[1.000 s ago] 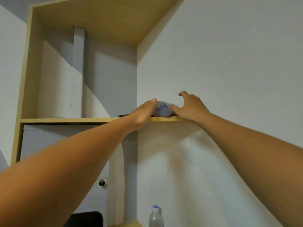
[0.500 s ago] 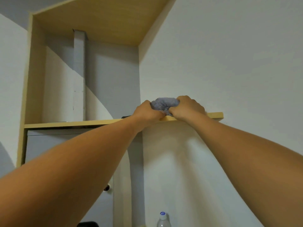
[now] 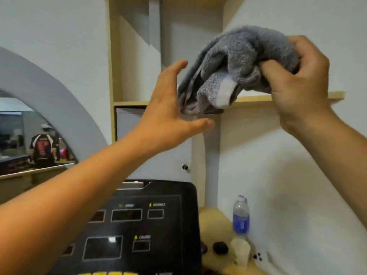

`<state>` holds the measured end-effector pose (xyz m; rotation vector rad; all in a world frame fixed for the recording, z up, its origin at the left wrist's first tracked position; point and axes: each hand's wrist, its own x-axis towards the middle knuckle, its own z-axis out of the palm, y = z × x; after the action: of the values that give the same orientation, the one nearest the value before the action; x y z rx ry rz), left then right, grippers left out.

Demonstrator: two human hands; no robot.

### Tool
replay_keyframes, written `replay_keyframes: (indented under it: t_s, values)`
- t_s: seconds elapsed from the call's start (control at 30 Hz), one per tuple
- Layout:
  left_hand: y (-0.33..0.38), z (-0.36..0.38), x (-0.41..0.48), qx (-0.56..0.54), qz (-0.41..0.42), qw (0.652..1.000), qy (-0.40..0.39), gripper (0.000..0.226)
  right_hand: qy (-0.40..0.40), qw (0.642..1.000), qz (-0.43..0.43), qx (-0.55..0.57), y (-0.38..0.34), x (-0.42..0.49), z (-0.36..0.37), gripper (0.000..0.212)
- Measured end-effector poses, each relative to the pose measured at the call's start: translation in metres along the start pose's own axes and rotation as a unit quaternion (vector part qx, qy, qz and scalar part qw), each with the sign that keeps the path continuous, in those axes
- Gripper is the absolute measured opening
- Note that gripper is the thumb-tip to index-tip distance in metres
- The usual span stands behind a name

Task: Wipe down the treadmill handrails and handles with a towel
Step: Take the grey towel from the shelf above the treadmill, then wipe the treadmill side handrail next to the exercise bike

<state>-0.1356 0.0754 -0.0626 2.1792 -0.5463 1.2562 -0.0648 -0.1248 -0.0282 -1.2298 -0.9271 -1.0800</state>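
Observation:
A bunched grey towel (image 3: 236,62) with a white label hangs in the air in front of the wooden shelf (image 3: 335,95). My right hand (image 3: 299,80) grips its right end, fingers curled into the cloth. My left hand (image 3: 168,114) is spread just left of and below the towel, fingers straight, thumb under the hanging end; whether it touches the cloth is unclear. The black treadmill console (image 3: 139,229) with its display windows fills the bottom centre. No handrails or handles show in this view.
A water bottle (image 3: 240,215) stands on a wooden ledge right of the console, with a small cup (image 3: 241,253) and a dark round object (image 3: 220,248). A cabinet door with a knob (image 3: 184,167) is behind the console. A mirror (image 3: 29,143) is at left.
Both hands gripped the towel on the shelf; now my right hand has lifted it off and toward me. My left hand has let go and opened. The camera has tilted down, revealing the console.

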Motion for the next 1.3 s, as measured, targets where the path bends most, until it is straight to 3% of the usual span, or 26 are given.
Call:
replay_keyframes:
  t_s: [0.17,0.27,0.4,0.5,0.57,0.67,0.7,0.77,0.83,0.9,0.97,1.03,1.13,1.3]
  values:
    - [-0.002,-0.069,-0.119,-0.024,-0.025,0.999,0.017,0.087,-0.125,0.977,0.070,0.157,-0.069,-0.105,0.084,0.017]
    - [-0.015,-0.126,-0.211,-0.036,-0.147,0.987,0.049,0.064,-0.188,0.934,0.183,0.242,-0.112,-0.188,0.148,0.018]
    - [-0.025,-0.204,-0.361,0.018,-0.372,0.922,0.108,0.064,-0.335,0.852,0.340,0.214,-0.161,-0.310,0.225,0.045]
    - [-0.014,-0.253,-0.448,0.018,-0.443,0.881,0.164,0.038,-0.472,0.742,0.408,0.246,-0.199,-0.381,0.252,0.075]
    - [0.000,-0.280,-0.487,0.056,-0.465,0.858,0.210,0.021,-0.534,0.684,0.400,0.295,-0.223,-0.414,0.263,0.092]
    - [0.024,-0.309,-0.530,0.063,-0.513,0.828,0.217,0.041,-0.590,0.650,0.354,0.321,-0.256,-0.444,0.280,0.113]
    - [0.033,-0.317,-0.541,0.081,-0.515,0.829,0.203,0.046,-0.601,0.648,0.345,0.316,-0.266,-0.451,0.286,0.111]
    - [0.042,-0.332,-0.555,0.067,-0.520,0.820,0.230,0.030,-0.606,0.663,0.322,0.300,-0.285,-0.462,0.297,0.098]
    - [0.050,-0.346,-0.563,0.083,-0.524,0.814,0.236,0.019,-0.588,0.689,0.306,0.291,-0.303,-0.467,0.306,0.070]
    - [0.061,-0.358,-0.573,0.089,-0.543,0.802,0.232,0.024,-0.575,0.714,0.284,0.282,-0.319,-0.469,0.312,0.036]
    - [0.074,-0.368,-0.583,0.091,-0.548,0.795,0.245,0.024,-0.574,0.707,0.294,0.292,-0.329,-0.476,0.321,0.019]
    - [0.087,-0.376,-0.593,0.075,-0.565,0.783,0.250,0.020,-0.572,0.674,0.353,0.307,-0.339,-0.484,0.331,0.029]
    - [0.101,-0.377,-0.608,-0.016,-0.582,0.769,0.264,0.038,-0.548,0.604,0.453,0.361,-0.356,-0.501,0.344,0.044]
    - [0.126,-0.365,-0.634,-0.025,-0.608,0.711,0.353,0.035,-0.549,0.511,0.510,0.420,-0.374,-0.532,0.356,0.021]
